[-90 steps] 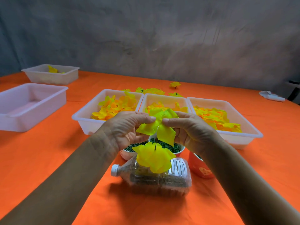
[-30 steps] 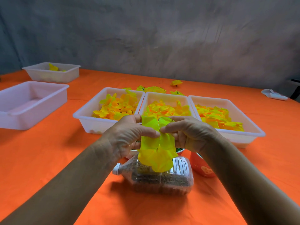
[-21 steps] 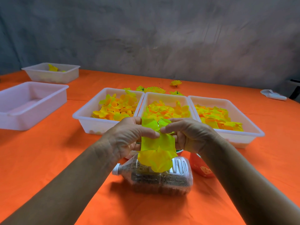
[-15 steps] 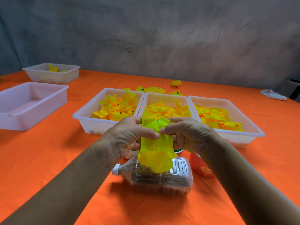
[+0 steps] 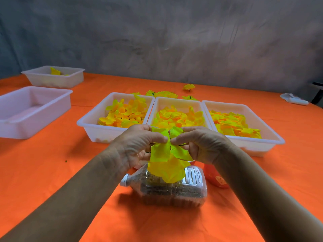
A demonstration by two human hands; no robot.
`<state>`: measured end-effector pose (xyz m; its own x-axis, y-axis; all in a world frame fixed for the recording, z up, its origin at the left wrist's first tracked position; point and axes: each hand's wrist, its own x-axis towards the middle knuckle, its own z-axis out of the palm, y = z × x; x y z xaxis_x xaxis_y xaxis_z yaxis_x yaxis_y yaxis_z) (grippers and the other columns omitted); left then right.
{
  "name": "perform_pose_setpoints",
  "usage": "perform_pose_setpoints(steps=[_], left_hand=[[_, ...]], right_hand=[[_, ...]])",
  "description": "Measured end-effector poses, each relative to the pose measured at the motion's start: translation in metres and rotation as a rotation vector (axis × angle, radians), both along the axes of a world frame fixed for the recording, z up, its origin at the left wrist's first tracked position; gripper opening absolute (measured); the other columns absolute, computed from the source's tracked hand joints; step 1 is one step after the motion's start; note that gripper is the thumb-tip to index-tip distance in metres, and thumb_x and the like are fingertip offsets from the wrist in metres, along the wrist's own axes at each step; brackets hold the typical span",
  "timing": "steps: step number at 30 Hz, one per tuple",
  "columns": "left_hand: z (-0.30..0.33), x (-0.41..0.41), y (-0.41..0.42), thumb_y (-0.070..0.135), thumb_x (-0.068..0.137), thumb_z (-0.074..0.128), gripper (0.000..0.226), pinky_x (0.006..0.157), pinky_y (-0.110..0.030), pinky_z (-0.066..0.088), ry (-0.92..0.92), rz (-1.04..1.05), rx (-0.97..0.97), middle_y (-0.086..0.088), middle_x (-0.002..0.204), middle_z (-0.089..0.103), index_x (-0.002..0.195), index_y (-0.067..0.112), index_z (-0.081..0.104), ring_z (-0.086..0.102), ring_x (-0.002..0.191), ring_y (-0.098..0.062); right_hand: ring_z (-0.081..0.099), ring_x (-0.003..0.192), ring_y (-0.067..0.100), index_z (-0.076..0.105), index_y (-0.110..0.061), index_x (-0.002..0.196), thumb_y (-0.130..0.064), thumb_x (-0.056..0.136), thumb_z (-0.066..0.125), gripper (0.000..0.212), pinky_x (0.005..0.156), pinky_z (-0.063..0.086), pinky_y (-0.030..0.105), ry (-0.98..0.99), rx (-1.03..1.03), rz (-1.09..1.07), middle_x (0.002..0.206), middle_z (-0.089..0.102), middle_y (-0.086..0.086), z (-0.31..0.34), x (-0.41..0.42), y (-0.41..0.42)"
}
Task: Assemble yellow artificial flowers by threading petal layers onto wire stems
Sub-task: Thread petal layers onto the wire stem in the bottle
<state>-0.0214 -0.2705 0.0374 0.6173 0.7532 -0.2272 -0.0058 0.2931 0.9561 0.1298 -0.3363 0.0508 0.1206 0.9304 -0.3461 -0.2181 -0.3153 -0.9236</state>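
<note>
Head view: left hand [image 5: 138,145] and right hand [image 5: 201,145] fingers still pinch the yellow-green petal layer [image 5: 164,151] at its centre; since half a second ago it sits barely lower, touching the yellow flower [image 5: 167,169] below the fingertips, above the plastic bottle [image 5: 171,189].

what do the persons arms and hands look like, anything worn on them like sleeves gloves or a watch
Both forearms are bare as far as the frame shows: no sleeve reaches into view. The left hand and right hand wear no gloves, and no watch, bracelet or ring is visible on the wrists or the fingers that show. Raised veins and skin creases stand out on the backs of both hands. No markings or tattoos are visible.
</note>
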Motion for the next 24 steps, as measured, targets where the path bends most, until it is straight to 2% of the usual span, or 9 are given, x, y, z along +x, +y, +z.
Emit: perform_pose_setpoints(steps=[2,5,6,8,11,14,21,24], left_hand=[[-0.0013,0.0005,0.0007,-0.005,0.075,0.067,0.025,0.051,-0.031,0.056,0.016,0.009,0.023,-0.008,0.07,0.071,0.096,0.007,0.061,0.069,0.059,-0.019],[-0.0029,0.0007,0.0023,-0.005,0.072,0.07,0.029,0.067,-0.035,0.051,0.075,0.042,0.089,-0.008,0.073,0.069,0.093,0.012,0.061,0.064,0.065,-0.022],[-0.0027,0.0003,0.0025,-0.004,0.071,0.071,0.03,0.067,-0.034,0.048,0.102,0.045,0.116,-0.009,0.076,0.067,0.094,0.014,0.062,0.06,0.067,-0.023],[-0.0018,-0.0007,0.0027,-0.001,0.07,0.073,0.031,0.057,-0.026,0.043,0.167,0.042,0.176,-0.008,0.078,0.064,0.094,0.016,0.064,0.055,0.063,-0.019],[-0.0006,-0.0014,0.0034,0.001,0.068,0.075,0.03,0.051,-0.025,0.038,0.219,0.044,0.224,-0.008,0.078,0.062,0.092,0.016,0.066,0.05,0.06,-0.016],[-0.0003,-0.0014,0.0043,0.002,0.067,0.076,0.031,0.053,-0.026,0.038,0.24,0.038,0.24,-0.011,0.082,0.061,0.094,0.015,0.067,0.049,0.068,-0.022],[-0.0018,-0.0003,0.0045,0.003,0.069,0.075,0.023,0.058,-0.028,0.036,0.29,0.011,0.274,-0.01,0.08,0.06,0.086,0.017,0.068,0.049,0.073,-0.022],[-0.0035,0.0009,0.0061,0.003,0.069,0.074,0.023,0.067,-0.032,0.038,0.301,0.012,0.279,-0.009,0.079,0.06,0.086,0.016,0.068,0.052,0.077,-0.023]], right_hand=[[0.068,0.061,0.023,0.039,0.001,0.135,0.014,0.074,0.06,0.066,0.05,0.056,0.029,-0.007,-0.003,0.008,0.095,0.069,0.018,-0.0004,0.0009,0.0002],[0.068,0.055,0.022,0.043,0.003,0.13,0.015,0.076,0.059,0.058,0.046,0.054,0.028,-0.018,-0.014,0.024,0.084,0.07,0.017,-0.0006,0.0023,-0.001],[0.067,0.052,0.021,0.044,0.003,0.128,0.014,0.077,0.059,0.055,0.044,0.052,0.026,-0.03,-0.019,0.027,0.076,0.07,0.014,-0.0011,0.0033,-0.0011],[0.066,0.048,0.018,0.049,0.0,0.125,0.011,0.078,0.06,0.05,0.043,0.05,0.024,-0.071,-0.032,0.039,0.063,0.069,0.008,-0.0012,0.0038,-0.0018],[0.066,0.048,0.018,0.055,0.0,0.117,0.012,0.077,0.06,0.042,0.044,0.05,0.023,-0.058,-0.026,0.056,0.062,0.069,0.008,-0.0026,0.005,-0.0011],[0.066,0.049,0.019,0.061,-0.001,0.096,0.012,0.078,0.058,0.022,0.044,0.051,0.024,-0.043,-0.013,0.09,0.064,0.07,0.01,-0.0029,0.005,-0.0012],[0.067,0.054,0.02,0.062,0.004,0.103,0.011,0.075,0.063,0.029,0.048,0.053,0.026,-0.127,0.006,0.077,0.075,0.069,0.014,-0.0075,0.005,-0.0009],[0.066,0.057,0.017,0.06,0.008,0.11,0.009,0.073,0.068,0.039,0.052,0.055,0.026,-0.223,0.008,0.055,0.078,0.066,0.013,-0.0099,0.0043,-0.0012]])
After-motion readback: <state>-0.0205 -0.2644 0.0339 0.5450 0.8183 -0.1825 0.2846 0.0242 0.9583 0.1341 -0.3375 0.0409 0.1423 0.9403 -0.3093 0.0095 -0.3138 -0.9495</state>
